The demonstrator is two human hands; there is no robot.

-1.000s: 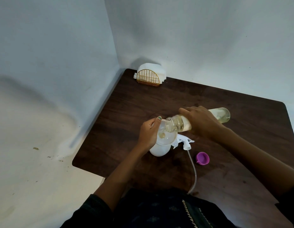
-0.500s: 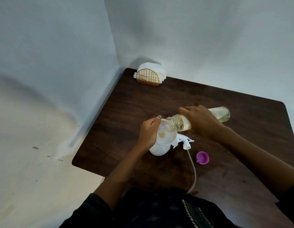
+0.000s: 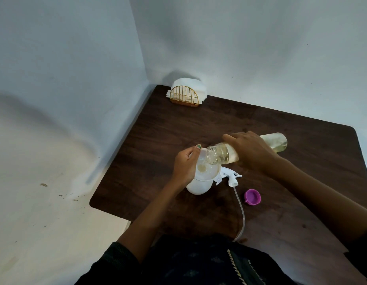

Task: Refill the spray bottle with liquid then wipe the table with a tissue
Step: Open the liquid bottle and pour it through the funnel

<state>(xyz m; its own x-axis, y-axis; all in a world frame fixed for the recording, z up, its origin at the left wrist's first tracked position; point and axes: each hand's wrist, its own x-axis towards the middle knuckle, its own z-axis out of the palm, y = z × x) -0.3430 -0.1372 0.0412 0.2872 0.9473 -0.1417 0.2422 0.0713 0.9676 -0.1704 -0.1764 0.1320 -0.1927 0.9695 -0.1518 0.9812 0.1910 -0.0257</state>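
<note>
Single head-worn view, forward and down over the table [image 3: 260, 124], near.

Purple cap [image 3: 252, 197] and sprayer tube [image 3: 241, 214] obstruct near side

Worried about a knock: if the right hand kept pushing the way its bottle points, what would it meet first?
Probably the funnel rim and left hand holding it; the clear bottle mouth already overhangs it, though depth is unclear.

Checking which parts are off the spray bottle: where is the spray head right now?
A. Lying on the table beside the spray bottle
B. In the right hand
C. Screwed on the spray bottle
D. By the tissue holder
A: the spray head lies on the table right of the spray bottle, its tube trailing toward the person.
</note>
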